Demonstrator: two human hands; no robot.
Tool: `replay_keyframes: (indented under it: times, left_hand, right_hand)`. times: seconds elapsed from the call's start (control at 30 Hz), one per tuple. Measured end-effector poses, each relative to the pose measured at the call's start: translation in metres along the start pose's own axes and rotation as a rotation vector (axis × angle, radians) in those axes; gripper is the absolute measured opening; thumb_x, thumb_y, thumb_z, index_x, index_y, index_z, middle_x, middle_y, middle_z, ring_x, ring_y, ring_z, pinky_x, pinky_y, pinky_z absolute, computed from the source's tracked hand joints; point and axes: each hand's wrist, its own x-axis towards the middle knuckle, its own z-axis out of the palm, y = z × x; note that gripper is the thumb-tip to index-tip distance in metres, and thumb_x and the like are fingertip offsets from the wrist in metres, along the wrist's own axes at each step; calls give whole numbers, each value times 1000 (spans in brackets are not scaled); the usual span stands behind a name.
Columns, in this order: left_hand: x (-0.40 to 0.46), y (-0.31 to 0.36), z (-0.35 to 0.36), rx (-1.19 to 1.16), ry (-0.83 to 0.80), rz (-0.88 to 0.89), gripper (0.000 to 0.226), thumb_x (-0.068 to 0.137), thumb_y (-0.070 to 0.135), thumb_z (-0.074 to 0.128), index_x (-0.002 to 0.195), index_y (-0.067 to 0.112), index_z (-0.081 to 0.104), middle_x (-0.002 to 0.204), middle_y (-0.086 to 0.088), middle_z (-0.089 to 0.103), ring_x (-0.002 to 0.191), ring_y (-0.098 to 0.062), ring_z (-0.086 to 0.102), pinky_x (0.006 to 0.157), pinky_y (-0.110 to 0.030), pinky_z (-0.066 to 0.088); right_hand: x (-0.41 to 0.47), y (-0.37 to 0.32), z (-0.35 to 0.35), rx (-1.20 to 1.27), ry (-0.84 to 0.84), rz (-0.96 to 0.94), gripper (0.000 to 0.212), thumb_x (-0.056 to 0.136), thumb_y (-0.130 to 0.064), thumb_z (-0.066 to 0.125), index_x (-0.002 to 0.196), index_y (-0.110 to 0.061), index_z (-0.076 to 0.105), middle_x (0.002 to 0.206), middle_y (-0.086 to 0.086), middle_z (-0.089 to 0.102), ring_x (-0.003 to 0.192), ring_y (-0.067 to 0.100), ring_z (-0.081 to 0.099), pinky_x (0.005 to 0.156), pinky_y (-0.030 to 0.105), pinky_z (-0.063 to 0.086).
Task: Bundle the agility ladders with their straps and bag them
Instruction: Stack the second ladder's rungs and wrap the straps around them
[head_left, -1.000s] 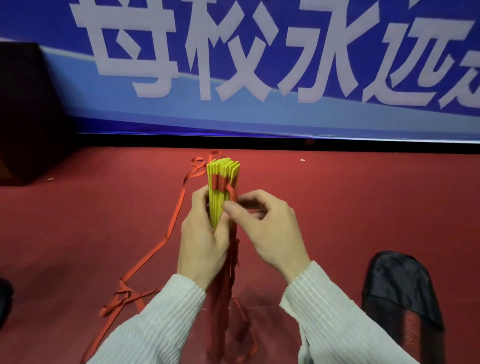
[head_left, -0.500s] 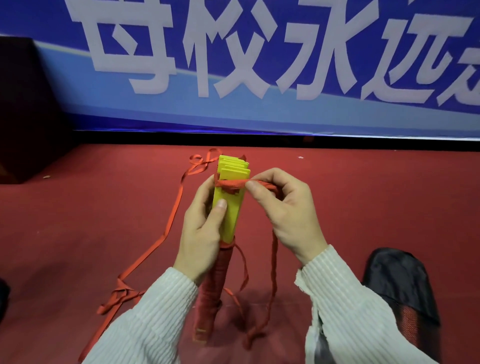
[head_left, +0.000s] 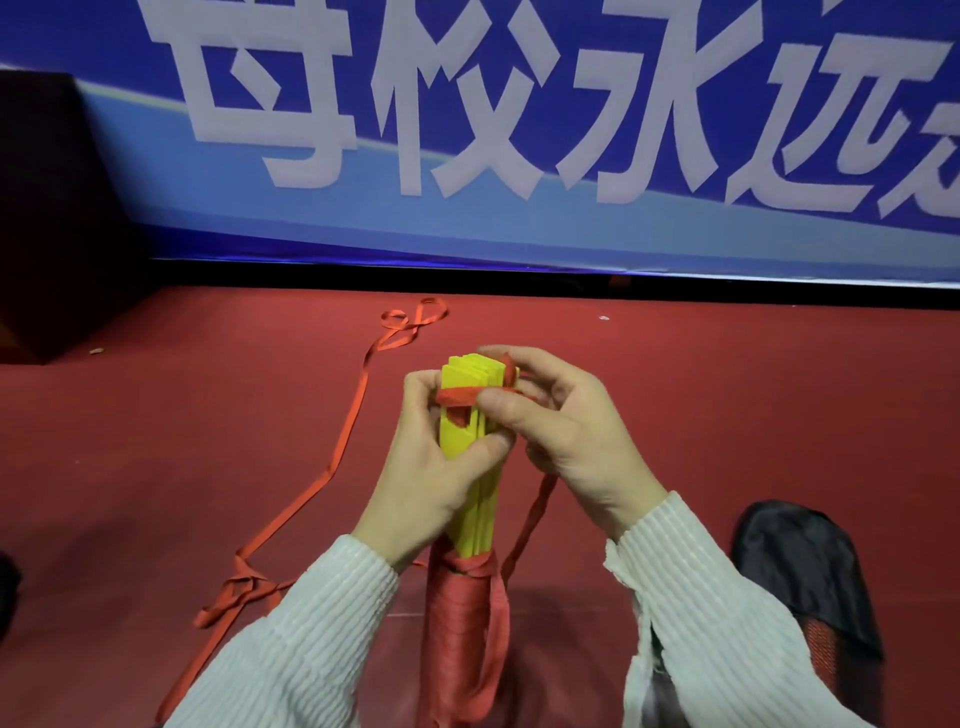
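A stack of yellow ladder rungs (head_left: 460, 434) stands upright in front of me, its lower half wound in red strap (head_left: 457, 618). My left hand (head_left: 426, 467) grips the stack from the left, thumb across its front. My right hand (head_left: 561, 426) pinches the red strap (head_left: 460, 396) that crosses the rungs near their top. From that hand a length of strap hangs down on the right (head_left: 535, 514). A black mesh bag (head_left: 805, 571) lies on the floor at the lower right.
A long loose red strap (head_left: 343, 452) trails over the red carpet from a loop at the back to a knot at the lower left (head_left: 234, 597). A blue banner wall (head_left: 519, 156) closes the back. A dark box (head_left: 52, 208) stands at the far left.
The strap has been drawn tight across the top of the rungs. My right hand has shifted lower and closer to the stack, and the hanging loop of strap has shortened.
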Motion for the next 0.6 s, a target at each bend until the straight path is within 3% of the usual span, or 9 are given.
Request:
replay_keyframes:
  times: [0.1, 0.17, 0.27, 0.33, 0.4, 0.5, 0.6]
  left_hand:
    - [-6, -3, 7, 71, -57, 2, 64, 81, 27, 82, 132, 28, 43, 119, 18, 66, 112, -5, 66, 98, -31, 54]
    - [-11, -8, 12, 155, -65, -3, 67, 88, 14, 80, 133, 30, 34, 119, 23, 64, 113, 0, 65, 99, -28, 53]
    - [-10, -11, 12, 171, 48, -12, 53, 93, 10, 73, 119, 35, 34, 114, 8, 64, 102, 1, 65, 86, -30, 52]
    - [-6, -11, 9, 129, 129, -26, 43, 88, 21, 76, 110, 39, 44, 109, -10, 64, 96, -19, 66, 82, -43, 55]
    - [-3, -9, 8, 69, 156, -36, 36, 80, 30, 79, 104, 42, 56, 105, -16, 65, 90, -26, 66, 85, -47, 55]
    - [-2, -6, 11, -22, 140, -26, 56, 83, 5, 82, 121, 32, 51, 97, -12, 70, 86, -20, 67, 83, -39, 56]
    - [-2, -2, 11, -121, 118, -67, 59, 81, -5, 83, 122, 21, 50, 101, -9, 76, 99, -29, 74, 90, -39, 58]
  right_hand:
    - [2, 6, 0, -122, 180, -66, 44, 73, -11, 92, 110, -12, 69, 101, 8, 78, 92, 12, 72, 75, 26, 56]
    - [2, 7, 2, -262, 206, -50, 46, 68, -26, 95, 106, -23, 70, 96, -2, 78, 92, 7, 72, 76, 25, 55]
    - [0, 4, -4, -646, 164, -10, 45, 68, -62, 83, 102, -36, 73, 91, -14, 74, 88, 0, 68, 79, 28, 54]
    - [-1, -1, -12, -635, 111, -63, 29, 80, -56, 80, 89, -29, 75, 80, -11, 71, 75, 3, 64, 73, 32, 52]
    - [-2, -7, -16, -504, 66, -180, 15, 89, -32, 80, 81, -21, 74, 72, -9, 67, 68, 4, 57, 68, 26, 47]
    - [-3, -11, -21, -412, 97, -287, 8, 90, -15, 78, 83, -12, 74, 74, -6, 69, 70, 3, 58, 69, 18, 46]
    - [0, -6, -23, -343, 129, -248, 8, 87, -15, 81, 83, -13, 74, 73, -1, 69, 70, 5, 59, 69, 23, 47]
